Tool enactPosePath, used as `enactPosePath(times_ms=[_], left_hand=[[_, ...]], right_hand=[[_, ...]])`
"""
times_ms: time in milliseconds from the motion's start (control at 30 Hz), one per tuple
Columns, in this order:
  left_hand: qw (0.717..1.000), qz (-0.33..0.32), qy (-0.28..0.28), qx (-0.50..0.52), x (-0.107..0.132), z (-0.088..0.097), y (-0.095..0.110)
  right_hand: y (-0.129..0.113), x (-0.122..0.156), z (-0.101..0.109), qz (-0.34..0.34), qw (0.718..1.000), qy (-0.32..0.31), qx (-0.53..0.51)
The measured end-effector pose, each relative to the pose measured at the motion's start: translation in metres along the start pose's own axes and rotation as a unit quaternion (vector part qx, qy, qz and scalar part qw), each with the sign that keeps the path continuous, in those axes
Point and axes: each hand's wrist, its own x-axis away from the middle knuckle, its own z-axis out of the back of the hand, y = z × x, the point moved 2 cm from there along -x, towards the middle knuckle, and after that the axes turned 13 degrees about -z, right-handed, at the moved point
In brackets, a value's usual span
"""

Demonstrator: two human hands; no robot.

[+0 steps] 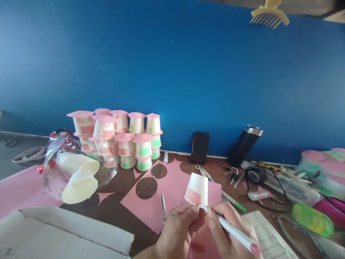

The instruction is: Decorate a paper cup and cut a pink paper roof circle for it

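Note:
My left hand [179, 230] pinches the rim of a small white paper cup [197, 189] held upside down, with a pink rectangle stuck on its side. My right hand [229, 230] grips a white pen with a pink end [233, 232], its tip touching the cup's rim near the pink rectangle. Both hands hover above a pink paper sheet [172, 190] with round holes cut out of it. Scissors [163, 207] lie on that sheet just left of my left hand.
Stacked cup houses with pink roofs [121, 138] stand against the blue wall. A plastic sleeve of plain cups [77, 174] lies at left, a cardboard box [61, 233] in front. A phone [199, 147], black flask [244, 145], tape roll, keys, and green lid [312, 219] clutter the right.

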Motion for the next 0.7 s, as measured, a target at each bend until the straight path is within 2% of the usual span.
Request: enactPosePath(times_ms=[333,700], left_hand=[[1.0,-0.004,0.014,0.006,0.0013,-0.0015,0.0015],[1.0,-0.007,0.006,0.001,0.0015,-0.0012,0.0007]], right_hand=[[-0.0004,0.0022,0.0008,-0.025,1.0,-0.015,0.0],[0.0009,0.0012,0.0002,-0.016,1.0,0.008,0.004]])
